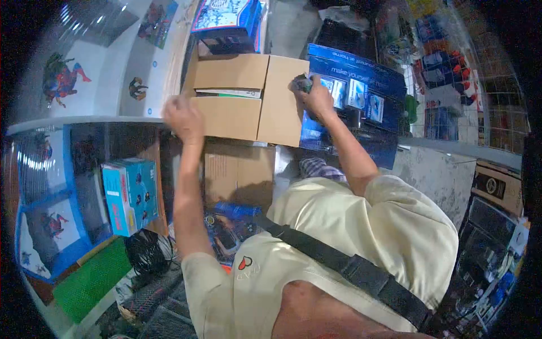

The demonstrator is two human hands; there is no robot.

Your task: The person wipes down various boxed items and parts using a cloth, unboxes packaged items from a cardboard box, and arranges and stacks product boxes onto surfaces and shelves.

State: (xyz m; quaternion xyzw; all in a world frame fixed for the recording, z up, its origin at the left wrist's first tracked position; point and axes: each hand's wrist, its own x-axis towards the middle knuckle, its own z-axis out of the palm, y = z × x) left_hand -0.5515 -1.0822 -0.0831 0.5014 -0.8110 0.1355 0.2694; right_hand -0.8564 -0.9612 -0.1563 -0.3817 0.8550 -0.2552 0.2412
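A brown cardboard box [228, 118] lies in front of me with its flaps folded inward. Through the gap between two flaps shows something white and green [228, 93]. My left hand [183, 118] is at the box's left edge, blurred, its fingers bent and hard to make out. On the right, my right hand [319, 99] grips a small dark object with a shiny greenish part [302, 83], beside the box's right flap. Its kind cannot be made out.
A blue printed box [226, 20] stands behind the carton. Right of it is a large dark-blue box [355, 68] with printed pictures. Glass display cases [84, 85] are at left, with a teal box [130, 195] on a lower shelf. Another carton [240, 175] sits below.
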